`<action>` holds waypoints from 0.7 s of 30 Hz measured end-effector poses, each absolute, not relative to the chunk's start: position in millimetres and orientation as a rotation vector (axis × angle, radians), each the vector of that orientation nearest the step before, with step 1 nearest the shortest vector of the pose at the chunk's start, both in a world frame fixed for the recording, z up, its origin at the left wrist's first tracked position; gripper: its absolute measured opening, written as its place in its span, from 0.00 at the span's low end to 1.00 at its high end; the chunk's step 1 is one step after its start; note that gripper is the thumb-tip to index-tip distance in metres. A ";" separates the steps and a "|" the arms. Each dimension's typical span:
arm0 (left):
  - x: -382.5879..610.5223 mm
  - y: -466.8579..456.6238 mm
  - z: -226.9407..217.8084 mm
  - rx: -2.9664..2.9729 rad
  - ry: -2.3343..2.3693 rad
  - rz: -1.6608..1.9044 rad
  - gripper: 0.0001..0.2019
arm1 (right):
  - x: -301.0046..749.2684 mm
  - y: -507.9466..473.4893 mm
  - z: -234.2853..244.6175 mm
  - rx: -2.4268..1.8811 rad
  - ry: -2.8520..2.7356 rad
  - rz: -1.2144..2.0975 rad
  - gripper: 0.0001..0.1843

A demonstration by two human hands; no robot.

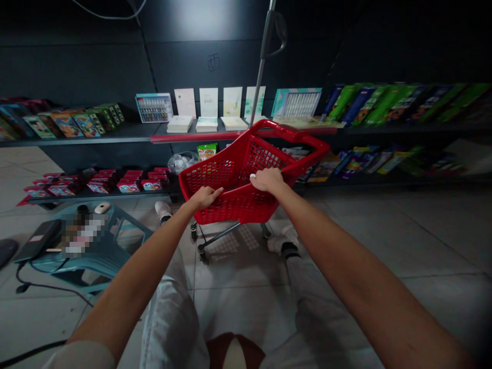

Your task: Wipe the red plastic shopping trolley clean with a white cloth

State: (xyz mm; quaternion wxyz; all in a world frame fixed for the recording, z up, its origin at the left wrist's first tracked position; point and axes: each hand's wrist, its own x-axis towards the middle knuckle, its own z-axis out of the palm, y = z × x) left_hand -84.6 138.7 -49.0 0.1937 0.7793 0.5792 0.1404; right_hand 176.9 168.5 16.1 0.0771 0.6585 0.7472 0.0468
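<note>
A red plastic shopping basket (230,169) on a small wheeled frame stands on the tiled floor in front of me, tilted toward the shelves. My left hand (205,196) rests on the basket's near rim at its left corner, fingers curled over the edge. My right hand (267,179) grips the near rim further right, fingers wrapped over it. My outstretched legs lie on the floor, one foot on each side of the cart's wheels. The basket's inside looks empty from here.
Dark shelves (126,134) along the back wall hold coloured boxes, cards and notepads (208,110). A metal pole (261,61) rises behind the basket. A pale blue plastic stool (130,230) with a mouse and cables stands at the left. Open tiled floor lies to the right.
</note>
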 end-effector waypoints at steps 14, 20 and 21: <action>-102.2 158.7 -48.6 2.210 1.814 0.271 0.35 | 161.0 168.6 12.0 2.052 2.311 0.103 0.32; -126.2 158.4 -43.9 2.213 1.925 0.184 0.30 | 138.3 160.0 11.1 2.022 2.385 0.087 0.31; -128.5 158.0 -42.9 2.214 1.934 0.166 0.30 | 135.6 159.2 11.5 2.011 2.397 0.089 0.31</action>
